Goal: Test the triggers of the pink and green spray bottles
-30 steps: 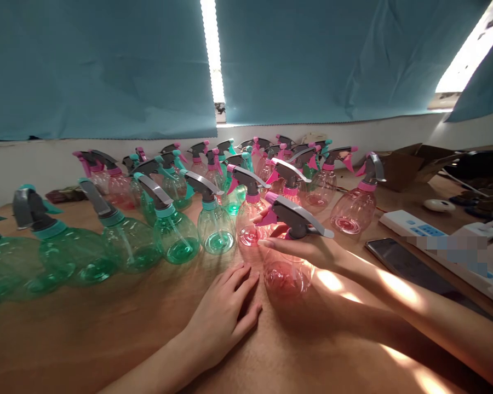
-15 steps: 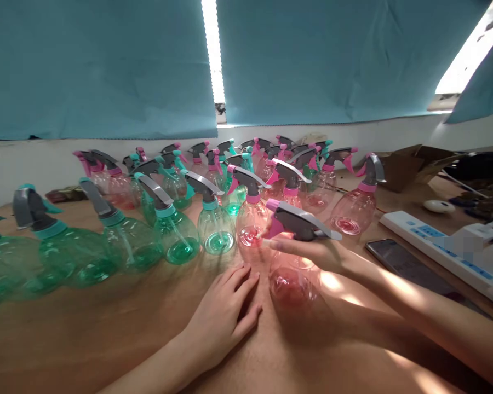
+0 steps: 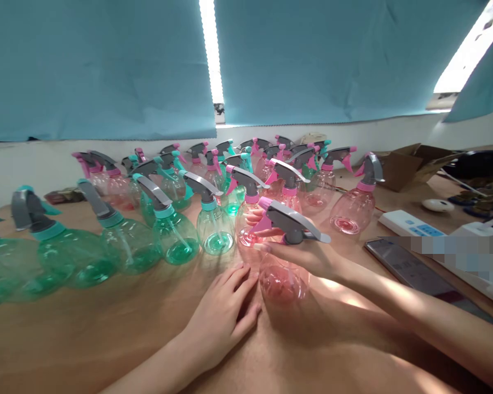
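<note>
Two hands are out over the wooden worktop (image 3: pixel 86 328). The right hand (image 3: pixel 302 253) is clamped around the neck of a pink spray bottle (image 3: pixel 283 282), fingers curled just under its grey trigger head (image 3: pixel 291 219), whose pink nozzle points left. The bottle sits upright near the front of the worktop, though I cannot tell whether its base touches the wood. The left hand (image 3: pixel 224 320) lies flat and open, palm down, just beside the bottle's base and holding nothing. Behind them stand crowded rows of bottles: green spray bottles (image 3: pixel 172 235) to the left, more pink ones (image 3: pixel 351 210) to the right. A phone (image 3: pixel 411 268) and a white power strip (image 3: pixel 406 224) lie at the right.
</note>
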### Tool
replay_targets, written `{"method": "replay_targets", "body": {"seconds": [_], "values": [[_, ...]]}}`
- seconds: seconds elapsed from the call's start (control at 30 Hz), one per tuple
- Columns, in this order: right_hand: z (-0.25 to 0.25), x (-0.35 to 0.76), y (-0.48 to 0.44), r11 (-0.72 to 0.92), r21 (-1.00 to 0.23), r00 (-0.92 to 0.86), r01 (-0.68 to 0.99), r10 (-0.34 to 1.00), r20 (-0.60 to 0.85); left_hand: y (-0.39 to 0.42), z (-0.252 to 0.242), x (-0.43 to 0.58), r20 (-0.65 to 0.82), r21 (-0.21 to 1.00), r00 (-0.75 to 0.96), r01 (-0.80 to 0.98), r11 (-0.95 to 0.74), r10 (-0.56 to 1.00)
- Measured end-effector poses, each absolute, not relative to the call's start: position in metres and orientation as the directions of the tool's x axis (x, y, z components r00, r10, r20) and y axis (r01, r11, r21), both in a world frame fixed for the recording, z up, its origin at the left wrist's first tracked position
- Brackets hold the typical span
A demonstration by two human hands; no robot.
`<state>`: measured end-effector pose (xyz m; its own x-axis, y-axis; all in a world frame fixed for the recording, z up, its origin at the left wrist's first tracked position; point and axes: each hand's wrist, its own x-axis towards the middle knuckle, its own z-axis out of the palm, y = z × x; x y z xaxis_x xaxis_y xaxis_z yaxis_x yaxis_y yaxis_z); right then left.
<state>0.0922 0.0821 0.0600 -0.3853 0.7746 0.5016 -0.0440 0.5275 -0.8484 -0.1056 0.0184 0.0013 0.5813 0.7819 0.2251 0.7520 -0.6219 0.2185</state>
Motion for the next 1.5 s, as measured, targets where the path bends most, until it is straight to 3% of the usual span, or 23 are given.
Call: {"method": "replay_targets", "body": {"seconds": [0.77,1.5], "values": [[0.062,0.094,0.081,0.419,-0.900,-0.515,-0.119,0.749,0.417,0.018,-0.007,-0.108,0.267,0.233,0.572,0.743,-0.628,0.776],[0.065,0.094,0.085,0.564,-0.825,-0.541,-0.011,0.691,0.480,0.018,-0.006,-0.108,0.259,0.247,0.565,0.745,-0.619,0.783]]}}
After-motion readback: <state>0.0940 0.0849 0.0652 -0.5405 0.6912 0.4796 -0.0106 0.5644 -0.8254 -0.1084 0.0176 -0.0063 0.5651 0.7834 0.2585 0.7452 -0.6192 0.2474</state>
